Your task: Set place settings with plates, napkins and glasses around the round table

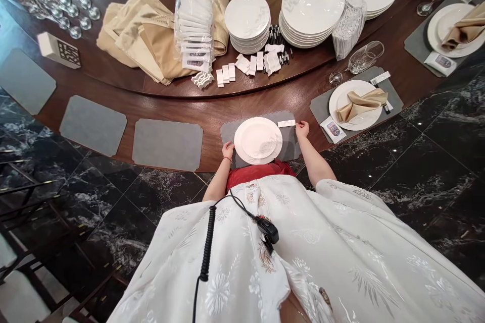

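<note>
A small white plate sits on a larger white plate, both on a grey placemat straight in front of me. My right hand has its fingertips closed at the right end of a narrow white chopstick rest, which lies by the plates' upper right. Beside the plates' left rim, my left hand rests over the placemat's edge with loosely bent fingers and nothing visible in it. Whether it touches the rim is too small to tell.
On the raised inner table stand plate stacks, folded beige napkins, bagged white packets, and more chopstick rests. To the right is a setting with a napkin and a lying wine glass. Bare placemats lie leftward.
</note>
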